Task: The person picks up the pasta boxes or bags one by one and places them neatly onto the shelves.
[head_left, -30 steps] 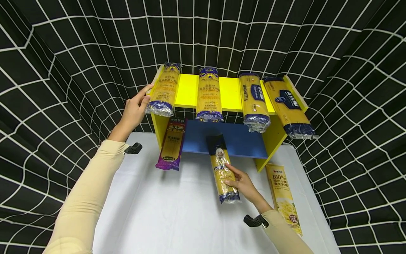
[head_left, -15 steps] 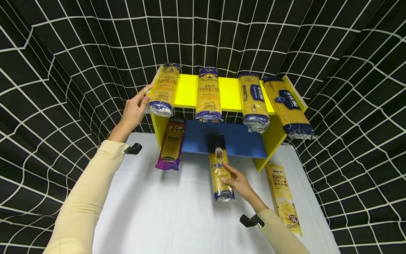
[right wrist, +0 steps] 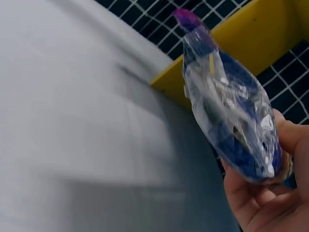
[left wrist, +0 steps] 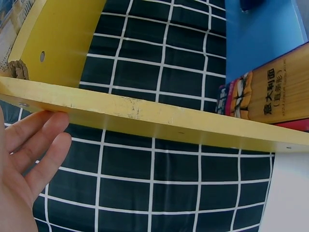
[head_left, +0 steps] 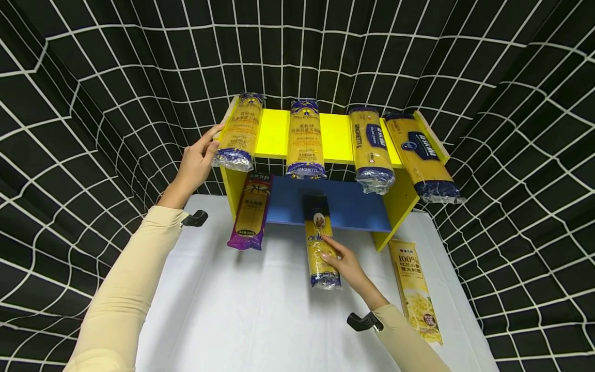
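Observation:
My right hand [head_left: 346, 263] grips a bag of spaghetti [head_left: 318, 268] with a dark top and yellow body by its lower right side. The bag's top end overlaps the blue lower shelf [head_left: 358, 204]. In the right wrist view, the crinkled clear and blue end of the bag [right wrist: 231, 111] faces the camera, with thumb and fingers around it. My left hand [head_left: 195, 163] touches the left side panel of the yellow rack [head_left: 274, 132]. Its fingers [left wrist: 50, 140] lie fairly straight against the panel's outer face in the left wrist view.
Several spaghetti bags [head_left: 305, 139] lie across the rack's top, ends jutting over the front. A purple pasta pack [head_left: 251, 212] lies on the lower shelf's left. A yellow pasta pack [head_left: 416, 289] lies on the white table [head_left: 260, 320] at right. Black gridded curtain [head_left: 297, 51] surrounds everything.
My right hand has moved slightly left and toward the shelf with the spaghetti bag, which has straightened from its slant. My left hand has stayed at the rack's side panel.

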### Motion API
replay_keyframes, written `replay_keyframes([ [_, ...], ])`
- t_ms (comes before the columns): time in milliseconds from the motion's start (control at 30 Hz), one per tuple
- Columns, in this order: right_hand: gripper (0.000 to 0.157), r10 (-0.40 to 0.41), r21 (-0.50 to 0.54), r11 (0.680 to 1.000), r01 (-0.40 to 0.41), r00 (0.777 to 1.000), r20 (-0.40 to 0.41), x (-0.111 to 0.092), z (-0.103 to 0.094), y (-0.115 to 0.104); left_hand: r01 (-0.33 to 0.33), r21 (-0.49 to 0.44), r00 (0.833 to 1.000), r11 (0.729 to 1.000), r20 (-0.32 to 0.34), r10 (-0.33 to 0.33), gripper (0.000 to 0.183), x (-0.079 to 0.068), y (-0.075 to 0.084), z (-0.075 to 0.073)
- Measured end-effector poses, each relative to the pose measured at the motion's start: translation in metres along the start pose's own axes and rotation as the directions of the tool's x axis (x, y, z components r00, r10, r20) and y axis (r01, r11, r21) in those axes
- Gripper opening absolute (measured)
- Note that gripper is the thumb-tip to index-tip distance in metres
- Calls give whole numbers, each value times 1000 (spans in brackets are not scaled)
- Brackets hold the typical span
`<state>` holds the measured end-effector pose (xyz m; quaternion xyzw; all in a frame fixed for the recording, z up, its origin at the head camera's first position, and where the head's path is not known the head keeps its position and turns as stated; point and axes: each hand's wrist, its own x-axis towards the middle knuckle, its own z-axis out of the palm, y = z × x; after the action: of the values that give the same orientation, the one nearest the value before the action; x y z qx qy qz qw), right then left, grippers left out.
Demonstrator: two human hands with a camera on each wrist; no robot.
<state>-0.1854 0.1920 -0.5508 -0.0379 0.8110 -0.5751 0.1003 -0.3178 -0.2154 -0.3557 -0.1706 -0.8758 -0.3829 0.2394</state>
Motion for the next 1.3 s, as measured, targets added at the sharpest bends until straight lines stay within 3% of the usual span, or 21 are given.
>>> replay_keyframes([
  [167, 65, 48, 61, 997, -50, 998, 34, -2, 2, -11, 1, -1, 1000, 1000, -2, -1, 44, 0, -1, 0],
  [267, 79, 62, 133, 988, -79, 990, 126, -5, 2, -11, -1, -1, 1000, 1000, -3, 1, 44, 0, -2, 0],
  [400, 104, 46, 215, 971, -106, 962, 269, -8, 1, -8, -1, -2, 1000, 1000, -2, 1, 44, 1, -2, 1],
  [533, 116, 25, 228, 968, -103, 946, 322, -9, 2, -3, 2, 4, 1000, 1000, -2, -2, 44, 0, -1, 0],
  [933, 114, -17, 125, 992, -8, 980, 198, -5, 8, 3, 6, 6, 1000, 1000, 1, -6, 44, 1, 0, 1],
  [1133, 113, -10, 26, 1000, 6, 988, 153, -4, 7, 2, 10, 8, 1000, 1000, 0, -10, 44, 0, -1, 1],
  [1300, 112, -6, 14, 1000, 4, 989, 148, -1, 5, 2, 9, 7, 1000, 1000, -2, -9, 44, 0, 0, 1],
])
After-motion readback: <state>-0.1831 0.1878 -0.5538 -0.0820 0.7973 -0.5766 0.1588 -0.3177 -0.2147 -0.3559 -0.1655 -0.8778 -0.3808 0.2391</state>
